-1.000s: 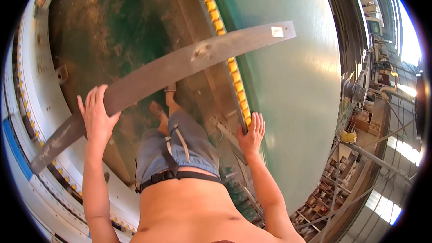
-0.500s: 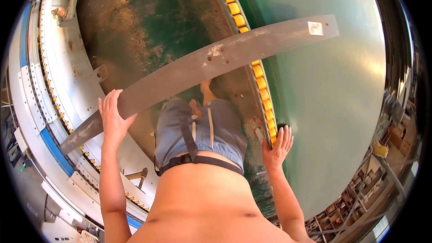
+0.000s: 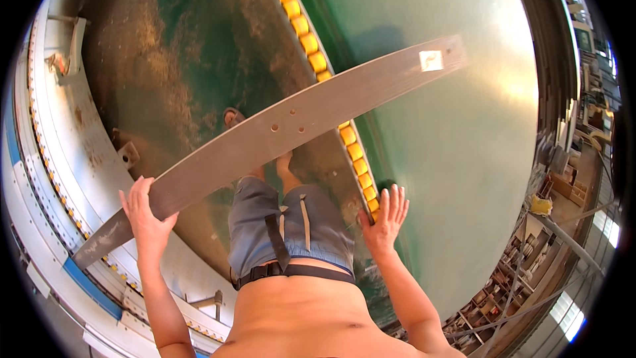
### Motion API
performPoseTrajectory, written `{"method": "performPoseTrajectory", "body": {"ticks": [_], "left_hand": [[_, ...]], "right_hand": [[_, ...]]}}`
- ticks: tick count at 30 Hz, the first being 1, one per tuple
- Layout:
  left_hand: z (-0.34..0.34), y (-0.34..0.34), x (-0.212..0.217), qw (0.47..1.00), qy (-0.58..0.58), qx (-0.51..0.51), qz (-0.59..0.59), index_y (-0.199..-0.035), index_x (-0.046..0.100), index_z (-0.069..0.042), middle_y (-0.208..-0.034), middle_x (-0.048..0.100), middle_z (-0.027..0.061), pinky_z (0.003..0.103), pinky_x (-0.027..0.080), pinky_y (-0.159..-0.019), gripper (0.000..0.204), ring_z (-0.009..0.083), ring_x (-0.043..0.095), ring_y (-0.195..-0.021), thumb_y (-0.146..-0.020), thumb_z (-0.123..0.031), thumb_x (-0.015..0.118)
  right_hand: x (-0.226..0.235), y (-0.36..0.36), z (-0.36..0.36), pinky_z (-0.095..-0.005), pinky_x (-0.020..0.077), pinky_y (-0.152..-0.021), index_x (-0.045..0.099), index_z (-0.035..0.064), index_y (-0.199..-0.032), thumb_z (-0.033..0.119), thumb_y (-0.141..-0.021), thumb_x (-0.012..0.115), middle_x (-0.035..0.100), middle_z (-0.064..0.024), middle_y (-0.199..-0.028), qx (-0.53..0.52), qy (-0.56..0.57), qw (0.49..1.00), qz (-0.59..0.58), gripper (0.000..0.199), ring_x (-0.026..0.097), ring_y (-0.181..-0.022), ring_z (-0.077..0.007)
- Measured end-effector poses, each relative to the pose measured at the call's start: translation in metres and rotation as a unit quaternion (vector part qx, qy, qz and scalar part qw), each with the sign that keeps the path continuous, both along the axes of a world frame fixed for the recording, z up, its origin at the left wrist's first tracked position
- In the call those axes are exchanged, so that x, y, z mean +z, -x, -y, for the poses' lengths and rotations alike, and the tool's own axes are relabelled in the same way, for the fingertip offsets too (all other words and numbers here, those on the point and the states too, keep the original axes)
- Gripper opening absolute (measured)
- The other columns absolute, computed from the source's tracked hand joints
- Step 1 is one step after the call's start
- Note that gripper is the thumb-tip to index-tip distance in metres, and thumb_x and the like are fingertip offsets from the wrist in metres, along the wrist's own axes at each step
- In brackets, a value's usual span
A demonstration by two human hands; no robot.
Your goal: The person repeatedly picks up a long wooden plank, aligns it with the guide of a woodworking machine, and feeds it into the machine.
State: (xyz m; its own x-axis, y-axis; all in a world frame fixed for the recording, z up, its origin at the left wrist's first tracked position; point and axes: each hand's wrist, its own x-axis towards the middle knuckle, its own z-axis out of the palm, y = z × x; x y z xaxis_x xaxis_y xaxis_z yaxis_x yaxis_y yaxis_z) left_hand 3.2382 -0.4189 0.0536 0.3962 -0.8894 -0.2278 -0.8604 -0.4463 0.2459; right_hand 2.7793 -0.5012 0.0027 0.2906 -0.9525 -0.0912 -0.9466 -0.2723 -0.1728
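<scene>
A long grey-brown strip-shaped board (image 3: 225, 152), looking bowed in this view, reaches across in front of me from lower left to upper right. Several small holes pierce its middle, and a white label (image 3: 431, 60) is stuck near its right end. My left hand (image 3: 147, 215) grips the board near its left end, thumb at the lower edge and fingers over the upper one. My right hand (image 3: 386, 220) is apart from the board, its fingers stretched out at the near end of a row of yellow rollers (image 3: 358, 159), beside a green-tinted smooth surface (image 3: 450, 179).
At left runs a white machine frame (image 3: 73, 119) with a blue strip and small yellow rollers; the board's left end overlaps it. A metal bracket (image 3: 129, 155) sticks out there. My feet are on the stained green floor (image 3: 192, 59). Shelving with small parts (image 3: 490, 298) stands lower right.
The whole view has shifted, so the board and rollers sit further left. A foot now shows beyond the board. My left hand still holds the board; my right hand stays by the rollers' end.
</scene>
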Motion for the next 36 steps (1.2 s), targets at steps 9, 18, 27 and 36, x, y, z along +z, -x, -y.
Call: {"method": "performPoseTrajectory", "body": {"ticks": [9, 18, 27, 36], "left_hand": [[0.052, -0.028, -0.035, 0.999, 0.029, -0.022, 0.004, -0.125, 0.046, -0.012, -0.122, 0.053, 0.0095, 0.060, 0.015, -0.113, 0.076, 0.0273, 0.046, -0.122, -0.059, -0.020, 0.083], [0.117, -0.074, -0.052, 0.997, 0.078, -0.015, 0.008, -0.121, 0.047, -0.013, -0.116, 0.056, 0.0050, 0.064, 0.014, -0.111, 0.066, 0.0251, 0.048, -0.119, -0.064, -0.022, 0.080], [0.149, -0.125, -0.047, 0.996, 0.088, 0.019, -0.022, -0.120, 0.049, -0.011, -0.117, 0.056, 0.0070, 0.065, 0.012, -0.110, 0.066, 0.0273, 0.048, -0.119, -0.063, -0.020, 0.080], [0.175, -0.171, -0.062, 1.000, -0.003, -0.016, 0.013, -0.127, 0.046, -0.011, -0.123, 0.053, 0.0064, 0.070, 0.012, -0.110, 0.080, 0.0254, 0.041, -0.126, -0.058, -0.021, 0.086]], "right_hand": [[-0.044, -0.076, 0.100, -0.0529, 0.0163, -0.114, 0.038, 0.0044, -0.139, 0.034, -0.084, 0.065, 0.037, -0.0176, -0.144, -0.007, 0.037, 0.999, 0.013, 0.068, 0.027, -0.139, -0.0358], [-0.058, -0.141, 0.182, -0.0547, 0.0171, -0.113, 0.040, 0.0027, -0.136, 0.040, -0.089, 0.057, 0.041, -0.0180, -0.141, -0.016, 0.064, 0.998, 0.021, 0.063, 0.028, -0.138, -0.0360], [-0.056, -0.194, 0.232, -0.0522, 0.0217, -0.111, 0.041, 0.0028, -0.135, 0.040, -0.090, 0.057, 0.043, -0.0161, -0.139, 0.027, 0.090, 0.996, 0.012, 0.060, 0.031, -0.136, -0.0355], [-0.097, -0.218, 0.246, -0.0517, 0.0293, -0.106, 0.040, 0.0048, -0.137, 0.044, -0.095, 0.050, 0.045, -0.0118, -0.139, 0.056, 0.135, 0.989, -0.013, 0.059, 0.035, -0.134, -0.0356]]}}
